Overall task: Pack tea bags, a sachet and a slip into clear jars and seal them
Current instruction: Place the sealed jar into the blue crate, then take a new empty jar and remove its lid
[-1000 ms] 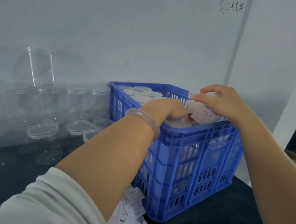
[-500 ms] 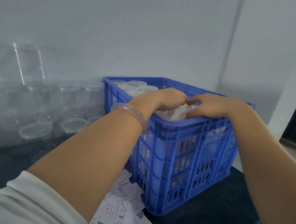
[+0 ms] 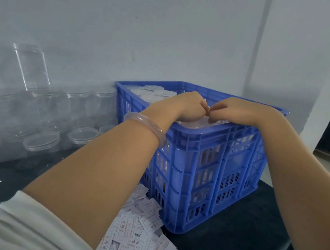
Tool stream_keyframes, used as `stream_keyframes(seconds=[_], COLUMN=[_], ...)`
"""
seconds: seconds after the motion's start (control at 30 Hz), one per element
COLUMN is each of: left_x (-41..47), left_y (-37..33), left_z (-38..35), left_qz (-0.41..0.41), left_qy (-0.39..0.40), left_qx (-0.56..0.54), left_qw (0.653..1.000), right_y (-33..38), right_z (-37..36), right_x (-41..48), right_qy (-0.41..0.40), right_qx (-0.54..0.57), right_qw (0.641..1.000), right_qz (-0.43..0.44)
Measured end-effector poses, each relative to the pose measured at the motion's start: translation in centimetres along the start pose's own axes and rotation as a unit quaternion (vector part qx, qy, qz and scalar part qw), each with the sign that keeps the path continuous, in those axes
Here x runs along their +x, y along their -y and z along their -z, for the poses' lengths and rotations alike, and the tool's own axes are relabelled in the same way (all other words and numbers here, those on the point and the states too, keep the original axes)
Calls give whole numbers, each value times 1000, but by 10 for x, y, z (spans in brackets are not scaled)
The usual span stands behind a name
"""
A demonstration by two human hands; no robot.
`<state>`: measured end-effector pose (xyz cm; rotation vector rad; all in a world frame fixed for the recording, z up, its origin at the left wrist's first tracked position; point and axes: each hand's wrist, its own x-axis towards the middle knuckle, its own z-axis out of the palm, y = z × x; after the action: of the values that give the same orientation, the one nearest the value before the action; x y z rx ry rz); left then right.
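Note:
A blue plastic crate (image 3: pixel 210 160) stands on the dark table and holds sealed jars with white lids (image 3: pixel 153 87) at its far end. At the near end, both hands sit on the lid of one clear jar (image 3: pixel 197 124) inside the crate. My left hand (image 3: pixel 186 108) curls over the lid's left side. My right hand (image 3: pixel 238 111) curls over its right side. Their fingertips meet above the lid. The jar's body and contents are hidden by the crate wall and my hands.
Several empty clear jars (image 3: pixel 41 142) stand stacked against the wall left of the crate. A loose pile of white printed slips (image 3: pixel 135 236) lies on the table at the crate's near left corner. The table edge runs at the right.
One second ago my right hand was raised above the crate by a slip. It has come down, and both hands now close together on the jar lid.

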<state>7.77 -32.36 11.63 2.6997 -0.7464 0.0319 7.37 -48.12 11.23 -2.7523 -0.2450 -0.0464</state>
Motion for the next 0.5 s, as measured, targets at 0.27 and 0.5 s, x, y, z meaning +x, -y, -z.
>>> stream_keyframes(seconds=[0.27, 0.5], left_x=[-59, -178], left_y=[6, 91], left_z=[26, 41], left_qz=[-41, 43], left_qy=[-71, -189], left_qx=[-9, -85], left_qw=[997, 977], right_y=[1, 83], right_z=[-11, -49], right_x=[-18, -52], right_qy=[-155, -318], right_qx=[91, 242], right_qw=[983, 875], right_qz=[38, 273])
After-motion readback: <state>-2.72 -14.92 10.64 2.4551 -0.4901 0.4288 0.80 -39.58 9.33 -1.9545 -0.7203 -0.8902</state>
